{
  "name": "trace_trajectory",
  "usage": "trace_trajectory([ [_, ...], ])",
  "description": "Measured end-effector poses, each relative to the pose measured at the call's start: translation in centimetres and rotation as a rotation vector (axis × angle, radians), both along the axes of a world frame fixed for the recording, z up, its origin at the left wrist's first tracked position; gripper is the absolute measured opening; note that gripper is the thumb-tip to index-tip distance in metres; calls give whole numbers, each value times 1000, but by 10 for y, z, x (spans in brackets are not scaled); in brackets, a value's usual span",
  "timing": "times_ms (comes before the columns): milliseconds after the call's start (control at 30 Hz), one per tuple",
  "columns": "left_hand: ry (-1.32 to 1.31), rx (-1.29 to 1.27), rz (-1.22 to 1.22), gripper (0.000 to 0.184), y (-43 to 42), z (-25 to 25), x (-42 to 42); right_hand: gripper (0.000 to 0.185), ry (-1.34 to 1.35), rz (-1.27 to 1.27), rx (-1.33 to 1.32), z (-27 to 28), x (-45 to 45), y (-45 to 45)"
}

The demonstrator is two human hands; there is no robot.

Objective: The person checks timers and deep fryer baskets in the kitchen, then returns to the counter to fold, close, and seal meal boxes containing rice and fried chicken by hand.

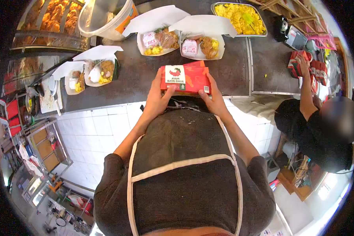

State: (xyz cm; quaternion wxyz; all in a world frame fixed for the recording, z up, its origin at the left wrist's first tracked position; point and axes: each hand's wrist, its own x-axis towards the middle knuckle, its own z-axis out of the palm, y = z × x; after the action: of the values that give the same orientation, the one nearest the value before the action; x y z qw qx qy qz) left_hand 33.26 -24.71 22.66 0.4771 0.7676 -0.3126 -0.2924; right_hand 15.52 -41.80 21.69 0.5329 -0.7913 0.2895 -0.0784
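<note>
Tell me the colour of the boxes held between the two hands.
The boxes are red with a cream label, best seen from the head.

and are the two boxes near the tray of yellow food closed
No, the left box and the right box both stand wide open.

Smooth printed card forms the red boxes [186, 80]. The counter [145, 74] is dark, dull metal with a pale metal edge. Far left, a tub [106, 23] is translucent plastic. The dark apron [185, 173] is matt cloth with pale fabric trim.

The apron [181, 185] is black with cream edging.
</note>
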Motion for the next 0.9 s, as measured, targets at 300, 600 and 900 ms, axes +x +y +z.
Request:
trace_trajectory([
  [300,-253,17,-100,77,20,-24,3,53,-197,-17,-335,-28,-14,1],
  [600,546,12,241,62,1,-26,21,41,-259,-57,-303,-37,-15,3],
  [900,553,103,209,50,-23,-56,55,37,-252,-67,-308,-38,-20,-12],
])
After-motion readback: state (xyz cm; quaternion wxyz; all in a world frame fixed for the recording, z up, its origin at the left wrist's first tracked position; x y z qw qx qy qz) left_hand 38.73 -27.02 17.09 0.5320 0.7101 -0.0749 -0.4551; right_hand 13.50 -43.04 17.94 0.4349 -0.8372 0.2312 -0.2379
